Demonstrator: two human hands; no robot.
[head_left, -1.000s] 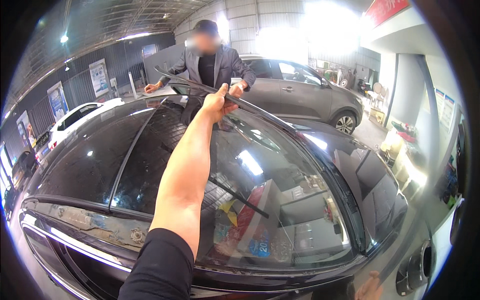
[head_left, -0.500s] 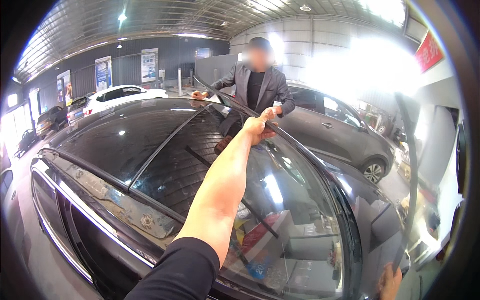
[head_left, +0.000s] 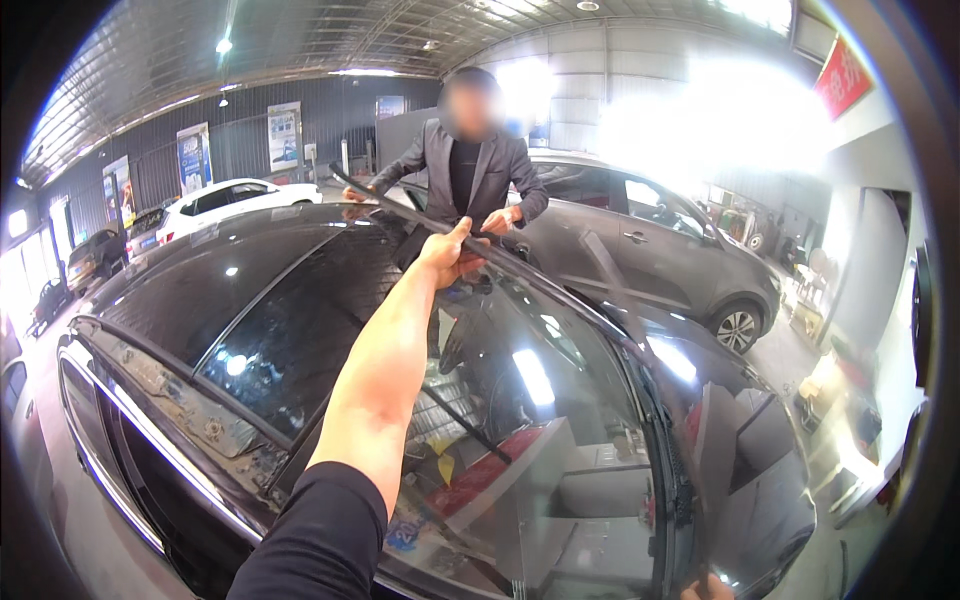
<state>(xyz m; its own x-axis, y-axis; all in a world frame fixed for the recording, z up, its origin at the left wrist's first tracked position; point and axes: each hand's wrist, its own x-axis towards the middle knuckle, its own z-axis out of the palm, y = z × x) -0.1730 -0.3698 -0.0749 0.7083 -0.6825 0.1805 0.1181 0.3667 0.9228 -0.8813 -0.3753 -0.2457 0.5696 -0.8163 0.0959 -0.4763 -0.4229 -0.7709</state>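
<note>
Head view: left hand (head_left: 447,255) is stretched out over the windscreen (head_left: 520,400), fingers closed round a long dark trim strip (head_left: 520,265) approx at its middle; the strip is held raised just above the glass/roof edge, running from the far roof corner down along the right windscreen pillar. Strip judged not yet seated on the black car (head_left: 250,290); its far end is steadied by a co-worker's hands (head_left: 500,218) across the car, so lowering and pressing-in are left. Right hand (head_left: 708,590) is only just seen at the lower frame edge, grip can't be told. Around: grey car (head_left: 650,240) close behind, white car (head_left: 235,200) farther left. Co-worker and grey car crowd the far side.
</note>
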